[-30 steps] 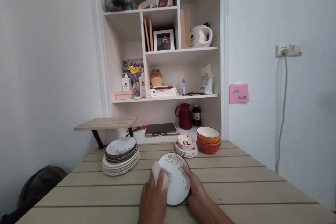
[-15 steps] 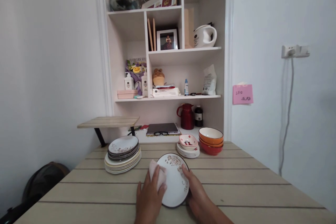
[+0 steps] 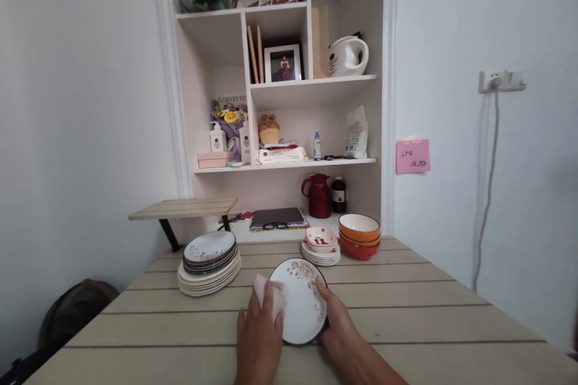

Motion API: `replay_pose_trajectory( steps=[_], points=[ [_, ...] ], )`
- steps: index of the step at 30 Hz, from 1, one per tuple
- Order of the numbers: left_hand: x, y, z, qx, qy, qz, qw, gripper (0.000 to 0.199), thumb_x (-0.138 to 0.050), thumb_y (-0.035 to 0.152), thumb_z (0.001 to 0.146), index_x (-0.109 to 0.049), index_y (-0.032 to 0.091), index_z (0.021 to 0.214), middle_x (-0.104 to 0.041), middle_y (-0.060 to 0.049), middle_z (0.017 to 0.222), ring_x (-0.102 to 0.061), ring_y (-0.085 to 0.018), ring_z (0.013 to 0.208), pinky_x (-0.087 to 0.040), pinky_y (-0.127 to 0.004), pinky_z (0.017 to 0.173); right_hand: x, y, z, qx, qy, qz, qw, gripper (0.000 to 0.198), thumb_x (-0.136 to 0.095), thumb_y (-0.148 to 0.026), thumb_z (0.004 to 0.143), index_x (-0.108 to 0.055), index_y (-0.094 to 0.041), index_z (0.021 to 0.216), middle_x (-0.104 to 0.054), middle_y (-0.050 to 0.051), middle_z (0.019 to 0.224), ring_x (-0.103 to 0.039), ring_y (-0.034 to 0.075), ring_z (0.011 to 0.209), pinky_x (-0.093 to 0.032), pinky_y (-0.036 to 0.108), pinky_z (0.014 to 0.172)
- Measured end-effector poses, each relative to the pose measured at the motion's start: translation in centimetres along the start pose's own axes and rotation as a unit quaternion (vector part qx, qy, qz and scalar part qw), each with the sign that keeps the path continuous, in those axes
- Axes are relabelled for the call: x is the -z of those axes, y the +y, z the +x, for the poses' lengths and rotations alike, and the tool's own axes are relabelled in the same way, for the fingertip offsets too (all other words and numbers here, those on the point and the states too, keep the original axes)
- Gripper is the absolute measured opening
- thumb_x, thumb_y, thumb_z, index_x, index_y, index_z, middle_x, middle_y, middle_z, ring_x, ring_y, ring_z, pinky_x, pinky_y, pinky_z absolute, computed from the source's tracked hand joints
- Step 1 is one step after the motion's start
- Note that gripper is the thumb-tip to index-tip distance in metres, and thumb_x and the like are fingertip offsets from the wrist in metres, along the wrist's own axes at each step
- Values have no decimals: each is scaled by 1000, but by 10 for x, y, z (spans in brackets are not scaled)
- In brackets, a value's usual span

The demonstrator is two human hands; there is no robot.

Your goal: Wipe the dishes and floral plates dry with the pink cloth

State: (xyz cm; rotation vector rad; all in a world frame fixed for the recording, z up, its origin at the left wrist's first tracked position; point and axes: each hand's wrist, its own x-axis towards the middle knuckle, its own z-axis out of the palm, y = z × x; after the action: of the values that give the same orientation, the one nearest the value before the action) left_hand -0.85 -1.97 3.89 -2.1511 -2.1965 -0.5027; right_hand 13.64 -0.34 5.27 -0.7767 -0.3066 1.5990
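A white plate (image 3: pixel 301 307) with a dark rim and brown flower print is tilted up over the wooden table. My right hand (image 3: pixel 338 322) grips its right edge, thumb on the face and fingers behind. Against the plate's left side, my left hand (image 3: pixel 261 331) presses a pale pink cloth (image 3: pixel 271 293), its fingers closed over the cloth. To the left stands a stack of plates (image 3: pixel 210 261), dark-rimmed ones on top of larger pale ones. Beyond the held plate sit small white dishes (image 3: pixel 321 255) with a pink patterned bowl (image 3: pixel 321 237) on top.
Orange and red bowls (image 3: pixel 360 234) are stacked at the table's back right. A small raised shelf (image 3: pixel 183 209) stands at the back left. Behind the table, a red jug (image 3: pixel 318 197), a dark bottle (image 3: pixel 338 195) and a laptop (image 3: pixel 277 217) rest in the shelving unit.
The plate has risen slightly and turned a little in my right hand. The cloth stays at its left side under my left hand. The whole view has shifted slightly.
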Motion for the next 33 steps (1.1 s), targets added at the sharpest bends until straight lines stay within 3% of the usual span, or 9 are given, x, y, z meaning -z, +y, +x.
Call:
replay_pose_trajectory(
  steps=[4, 9, 14, 20, 26, 29, 33],
  points=[
    [-1, 2, -1, -58, 7, 17, 998, 62, -40, 15, 91, -26, 28, 150, -31, -7, 156, -30, -23, 140, -24, -40, 113, -1, -4, -1, -12, 2, -5, 1000, 51, -68, -40, 77, -59, -14, 120, -79, 11, 87, -73, 28, 86, -55, 40, 79],
    [-1, 4, -4, -68, 12, 13, 998, 66, -41, 12, 88, -27, 32, 149, -33, -6, 154, -28, -24, 141, -21, -44, 115, 0, -3, 0, 10, -19, -9, 1000, 55, -70, -42, 75, -59, -15, 121, -79, 10, 86, -73, 27, 87, -55, 37, 79],
    [5, 0, -2, -14, 2, -33, 999, 61, -41, 22, 92, -25, 38, 149, -37, -3, 153, -33, -26, 138, -18, -55, 113, -2, 2, -4, 44, -22, -47, 998, 51, -74, -42, 71, -60, -17, 114, -78, 7, 86, -72, 26, 85, -55, 37, 79],
    [8, -4, 2, 26, -17, -72, 997, 58, -41, 35, 94, -23, 36, 149, -34, -5, 154, -36, -24, 137, -19, -53, 112, -2, 6, -7, 58, -11, -61, 996, 46, -74, -41, 68, -63, -17, 106, -78, 7, 85, -72, 27, 84, -55, 37, 77],
    [4, -8, 3, 63, 15, -55, 996, 58, -40, 37, 94, -24, 28, 150, -37, -9, 152, -41, -25, 133, -20, -51, 112, -1, 3, -7, 30, 10, -41, 999, 51, -74, -46, 68, -65, -15, 108, -78, 11, 90, -72, 29, 87, -55, 40, 78],
    [1, -7, 2, 36, 26, -24, 999, 59, -41, 30, 93, -25, 23, 150, -39, -12, 151, -40, -26, 133, -24, -47, 111, 0, 1, -5, 25, -1, -23, 999, 53, -73, -46, 69, -65, -14, 112, -78, 12, 91, -72, 30, 88, -55, 41, 79],
    [-3, -3, -1, -56, 45, 2, 997, 60, -42, 20, 91, -27, 23, 150, -31, -11, 155, -33, -24, 138, -26, -37, 111, 2, 1, -1, 19, -8, -12, 1000, 55, -73, -43, 70, -63, -15, 117, -78, 12, 91, -72, 29, 87, -55, 41, 81]
  ],
)
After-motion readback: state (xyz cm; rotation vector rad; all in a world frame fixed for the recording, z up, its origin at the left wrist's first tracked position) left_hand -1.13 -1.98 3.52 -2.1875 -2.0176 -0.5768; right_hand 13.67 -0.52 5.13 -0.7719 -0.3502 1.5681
